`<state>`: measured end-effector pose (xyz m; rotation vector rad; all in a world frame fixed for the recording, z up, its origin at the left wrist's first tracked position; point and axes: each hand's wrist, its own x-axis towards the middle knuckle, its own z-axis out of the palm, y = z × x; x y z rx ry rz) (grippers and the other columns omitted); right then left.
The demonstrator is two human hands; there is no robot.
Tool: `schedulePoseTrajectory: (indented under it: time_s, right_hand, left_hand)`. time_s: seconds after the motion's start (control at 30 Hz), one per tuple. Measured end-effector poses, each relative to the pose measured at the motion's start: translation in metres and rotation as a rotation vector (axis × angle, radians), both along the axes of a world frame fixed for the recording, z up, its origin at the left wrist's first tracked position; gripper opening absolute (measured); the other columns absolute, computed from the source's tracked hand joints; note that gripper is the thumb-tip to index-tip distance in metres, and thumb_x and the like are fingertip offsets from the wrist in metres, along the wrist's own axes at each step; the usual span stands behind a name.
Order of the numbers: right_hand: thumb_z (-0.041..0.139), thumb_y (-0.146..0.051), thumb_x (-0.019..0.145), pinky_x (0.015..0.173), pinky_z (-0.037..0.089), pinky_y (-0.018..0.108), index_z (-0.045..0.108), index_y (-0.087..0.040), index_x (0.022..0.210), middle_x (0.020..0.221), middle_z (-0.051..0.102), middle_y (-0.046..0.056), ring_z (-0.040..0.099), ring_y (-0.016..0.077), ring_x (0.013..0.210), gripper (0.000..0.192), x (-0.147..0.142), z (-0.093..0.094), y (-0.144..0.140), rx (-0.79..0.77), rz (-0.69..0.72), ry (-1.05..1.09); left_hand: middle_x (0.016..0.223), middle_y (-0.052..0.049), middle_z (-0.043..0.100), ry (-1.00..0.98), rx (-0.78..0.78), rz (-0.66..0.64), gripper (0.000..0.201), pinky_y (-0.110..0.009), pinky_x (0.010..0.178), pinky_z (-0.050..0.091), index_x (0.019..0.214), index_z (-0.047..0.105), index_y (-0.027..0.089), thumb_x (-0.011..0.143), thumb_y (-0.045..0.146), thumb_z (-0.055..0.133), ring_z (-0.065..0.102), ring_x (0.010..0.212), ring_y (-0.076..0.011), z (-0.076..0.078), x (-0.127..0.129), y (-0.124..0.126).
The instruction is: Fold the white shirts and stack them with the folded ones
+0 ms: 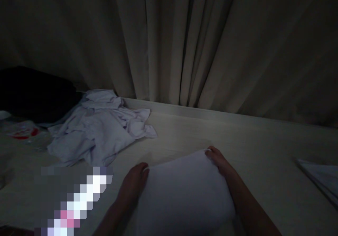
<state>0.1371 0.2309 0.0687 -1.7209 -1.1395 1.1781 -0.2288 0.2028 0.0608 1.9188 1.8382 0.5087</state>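
Left hand [132, 184] and right hand [218, 161], spaced apart, each clamp a far corner of the white cloth [183, 197], near crumpled fabric [97, 126].

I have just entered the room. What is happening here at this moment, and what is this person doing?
A person holds a white cloth by its upper corners over a pale surface, the left hand at one corner and the right hand at the other. The white cloth is spread between them. Farther left lies a crumpled pile of pale fabric, next to a dark bundle.
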Motion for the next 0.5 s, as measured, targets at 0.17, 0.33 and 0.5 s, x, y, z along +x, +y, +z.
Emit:
schedulePoseTrajectory:
  time_s: [0.17, 0.33, 0.5]
  right_hand:
    - [0.046, -0.034, 0.069, 0.056, 0.041, 0.026, 0.049, -0.022, 0.086, 0.069, 0.058, -0.001, 0.055, 0.0161, 0.063, 0.021, 0.006, -0.007, 0.005, -0.006, 0.004, -0.186]
    - [0.050, -0.022, 0.071, 0.084, 0.038, 0.033, 0.053, -0.019, 0.110, 0.104, 0.062, 0.011, 0.055, 0.0221, 0.096, 0.039, 0.001, -0.009, 0.010, 0.144, 0.010, -0.605]
    - [0.043, -0.034, 0.086, 0.088, 0.036, 0.032, 0.065, -0.020, 0.094, 0.096, 0.067, 0.009, 0.057, 0.0201, 0.093, 0.027, -0.022, -0.004, 0.014, 0.294, 0.388, -0.944]
  left_hand:
    - [0.114, -0.011, 0.064, 0.036, 0.277, -0.018, 0.041, -0.045, 0.091, 0.048, 0.116, 0.057, 0.017, 0.084, 0.038, 0.042, 0.059, 0.106, -0.0252, -0.006, -0.002, -0.005]
    - [0.107, -0.008, 0.068, 0.125, 0.484, -0.204, 0.031, -0.041, 0.087, 0.053, 0.110, 0.060, 0.022, 0.084, 0.035, 0.048, 0.063, 0.100, -0.0217, -0.002, 0.013, -0.031]
    - [0.103, -0.004, 0.070, 0.133, 0.575, -0.354, 0.027, -0.034, 0.082, 0.056, 0.105, 0.063, 0.027, 0.080, 0.037, 0.058, 0.065, 0.095, -0.0196, 0.004, 0.024, -0.075]
